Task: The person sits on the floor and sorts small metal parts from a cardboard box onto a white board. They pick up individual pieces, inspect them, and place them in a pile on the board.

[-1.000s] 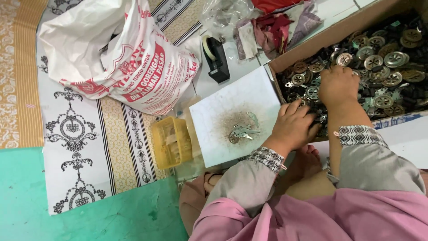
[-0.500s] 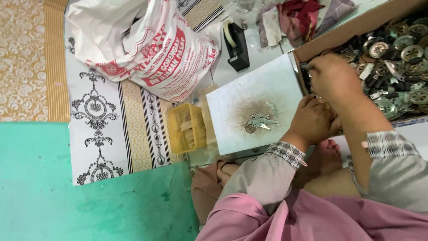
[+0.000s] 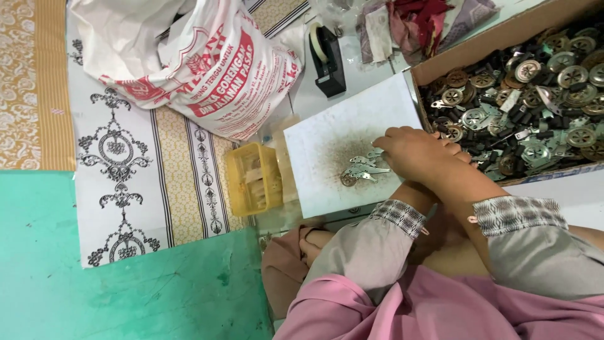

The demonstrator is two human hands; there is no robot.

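Observation:
My right hand [image 3: 412,151] lies over a white board [image 3: 327,145]. Its bent fingers rest on a small pile of flat metal parts [image 3: 360,171] in a rusty smudge. I cannot tell whether it holds one. My right forearm crosses over my left hand [image 3: 418,187], which is mostly hidden beneath it, with only the wrist and a patterned cuff showing. Just right of the board, a cardboard box [image 3: 503,31] holds several round metal discs and dark pieces [image 3: 535,107].
A small yellow plastic box [image 3: 255,179] sits left of the board. Behind are a black tape dispenser [image 3: 327,60], a white printed sack [image 3: 189,63] and cloth scraps [image 3: 409,25]. A patterned mat [image 3: 145,182] covers the green floor [image 3: 94,289].
My right hand left the cardboard box and came down-left onto the board, crossing over my left hand. The view has shifted slightly.

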